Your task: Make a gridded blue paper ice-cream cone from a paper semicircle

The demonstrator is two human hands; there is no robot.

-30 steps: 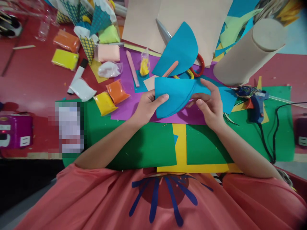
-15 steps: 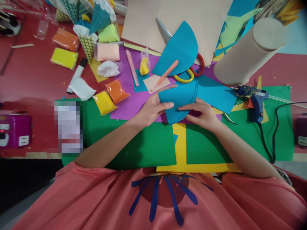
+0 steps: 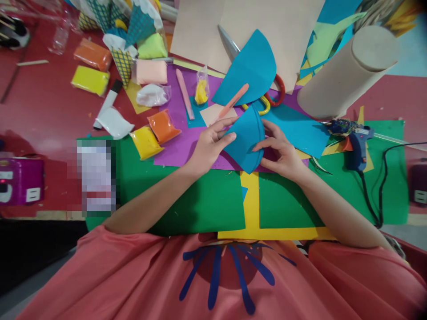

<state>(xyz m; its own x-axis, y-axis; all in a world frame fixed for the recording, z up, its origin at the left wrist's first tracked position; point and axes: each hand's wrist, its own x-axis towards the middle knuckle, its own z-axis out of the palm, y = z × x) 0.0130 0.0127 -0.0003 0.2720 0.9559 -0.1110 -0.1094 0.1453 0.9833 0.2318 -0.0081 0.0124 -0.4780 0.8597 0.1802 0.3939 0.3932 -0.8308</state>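
Between my hands is a folded blue foam sheet (image 3: 245, 140), fan-shaped, its layered curved edge facing right. My left hand (image 3: 211, 144) pinches its narrow left side, thumb on top. At the curved edge, my right hand (image 3: 282, 153) grips the layers with thumb and fingers. Just beyond lies another blue fan-shaped piece (image 3: 253, 66), partly covering scissors (image 3: 279, 90) with red and yellow handles. A coral pen (image 3: 235, 100) rests across that piece and a small peach scrap (image 3: 208, 115). Purple sheet (image 3: 176, 146) and green sheet (image 3: 183, 195) lie beneath my hands.
A blue glue gun (image 3: 357, 149) with a trailing cord lies at right, near a tall beige roll (image 3: 347, 71). Several clay packets, among them an orange one (image 3: 163, 126), sit at left with a marker (image 3: 108, 104). Decorated cones (image 3: 122, 62) stand at the back left.
The folded blue foam has turned in my hands, so its curved edge now faces more to the right. Both hands have shifted their hold slightly.
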